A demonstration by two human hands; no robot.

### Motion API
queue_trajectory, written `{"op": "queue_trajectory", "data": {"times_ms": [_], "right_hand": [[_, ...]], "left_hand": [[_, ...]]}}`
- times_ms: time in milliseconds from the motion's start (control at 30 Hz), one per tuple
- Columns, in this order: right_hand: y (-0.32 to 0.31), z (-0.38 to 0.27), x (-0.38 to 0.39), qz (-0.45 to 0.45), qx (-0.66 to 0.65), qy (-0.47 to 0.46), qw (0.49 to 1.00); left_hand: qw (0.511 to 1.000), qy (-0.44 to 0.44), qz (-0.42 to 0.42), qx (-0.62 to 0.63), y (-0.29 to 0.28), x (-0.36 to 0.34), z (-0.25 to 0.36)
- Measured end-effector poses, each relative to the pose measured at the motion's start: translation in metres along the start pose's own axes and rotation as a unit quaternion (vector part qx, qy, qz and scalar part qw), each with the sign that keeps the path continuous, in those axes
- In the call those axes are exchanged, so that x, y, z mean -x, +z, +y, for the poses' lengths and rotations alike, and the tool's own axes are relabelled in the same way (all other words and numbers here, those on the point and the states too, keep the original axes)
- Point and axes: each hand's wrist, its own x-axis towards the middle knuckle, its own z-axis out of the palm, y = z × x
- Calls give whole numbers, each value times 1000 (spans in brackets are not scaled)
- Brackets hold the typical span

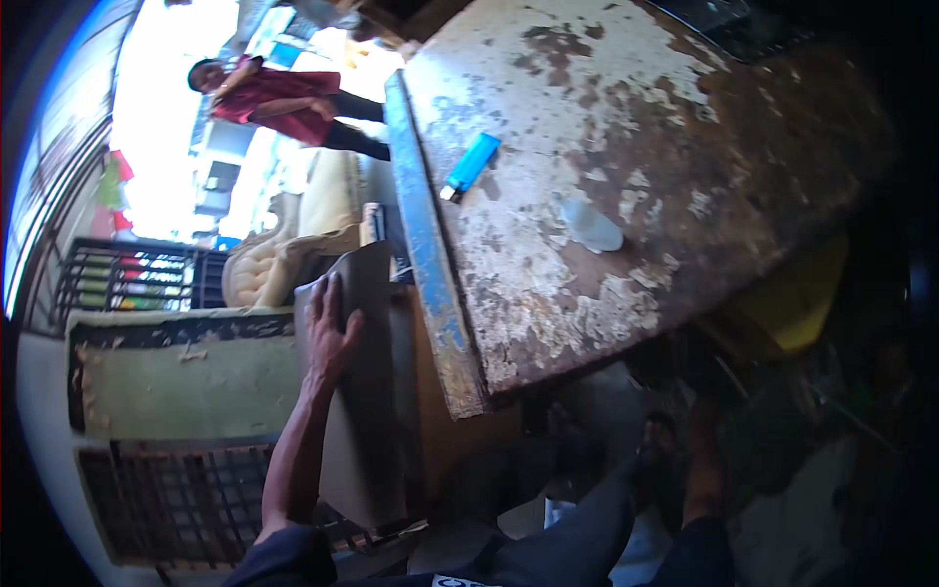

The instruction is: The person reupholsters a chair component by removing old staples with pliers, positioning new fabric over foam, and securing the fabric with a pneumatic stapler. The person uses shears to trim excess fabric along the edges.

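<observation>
While the left hand (328,328) lies flat, fingers spread, on the grey panel (367,391), we note the panel's long axis runs away from us along the worktable's blue left edge (423,245). The right hand (699,445) is lower right in shadow, well apart; we cannot tell its grip.

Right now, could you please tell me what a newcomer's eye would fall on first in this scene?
Probably the big rusty metal table with peeling white paint and a blue edge, filling the upper right, with a bright blue plastic lighter lying near its left edge. Next, the left hand pressed flat on a grey-brown upholstered panel beside the table. The right hand sits in shadow below the table.
</observation>
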Motion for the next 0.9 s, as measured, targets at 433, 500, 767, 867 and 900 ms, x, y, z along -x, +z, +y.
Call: {"op": "queue_trajectory", "data": {"times_ms": [433, 500, 767, 867, 900], "right_hand": [[0, -70, -11, -142, -33, -89, 985], [-34, -83, 18, -150, -78, -107, 980], [-333, -249, 167, -253, -179, -123, 943], [-429, -323, 209, -304, -155, -110, 934], [-502, -393, 213, -363, -170, -101, 910]], "left_hand": [[997, 8, 72, -25, -29, 31, -6], [997, 7, 72, -13, -29, 21, -14], [990, -30, 60, 122, -49, -25, -47], [976, -64, -42, 205, -52, -44, -44], [972, -80, -72, 210, -50, -41, -45]]}}
